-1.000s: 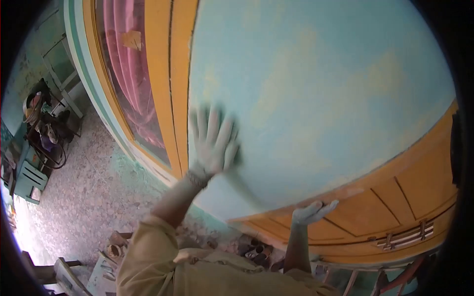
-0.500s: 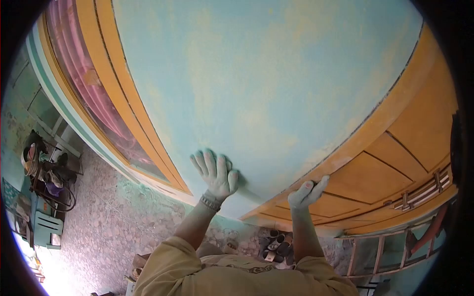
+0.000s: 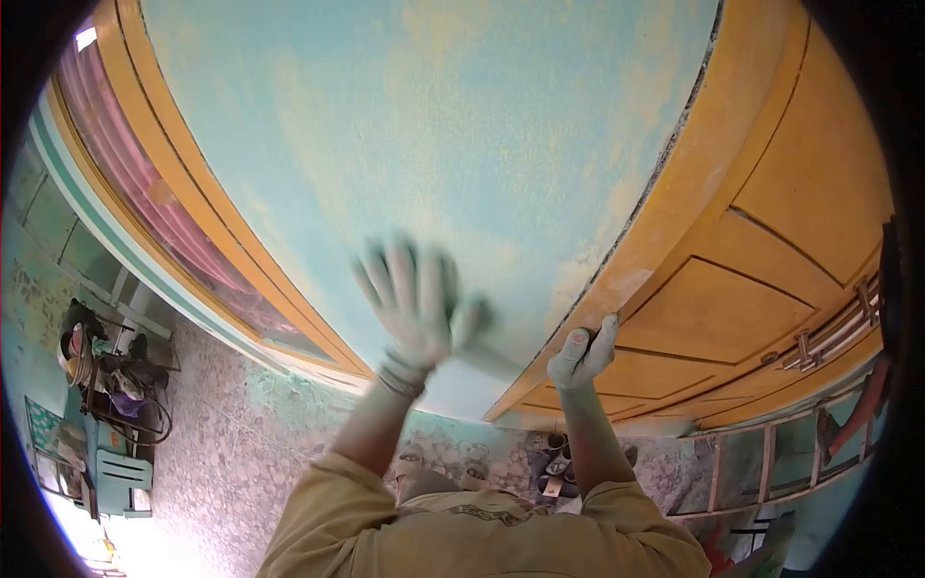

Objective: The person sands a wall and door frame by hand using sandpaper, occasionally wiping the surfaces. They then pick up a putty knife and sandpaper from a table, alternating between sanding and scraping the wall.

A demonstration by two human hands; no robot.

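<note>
My left hand (image 3: 409, 299), coated in pale dust and blurred by motion, is spread open against the blue wall panel (image 3: 462, 154), which has yellowish worn patches. A band (image 3: 400, 376) circles the left wrist. Farther right, my right hand (image 3: 583, 358) is at the orange door frame (image 3: 631, 279), also dusty. Its thumb is up, and its fingers stretch out beside the thumb with a gap between them; nothing shows in it.
An orange panelled door (image 3: 723, 313) with a metal handle (image 3: 829, 328) stands right. Left is a window with a pink curtain (image 3: 145, 197). Shoes (image 3: 554, 472) lie on the floor below, a wooden ladder (image 3: 742, 472) lies lower right, and a cluttered bicycle-like item (image 3: 120, 376) is far left.
My left hand has moved up the wall, its fingers now smeared by motion. My right hand sits slightly higher along the door frame. The camera view has shifted toward the right.
</note>
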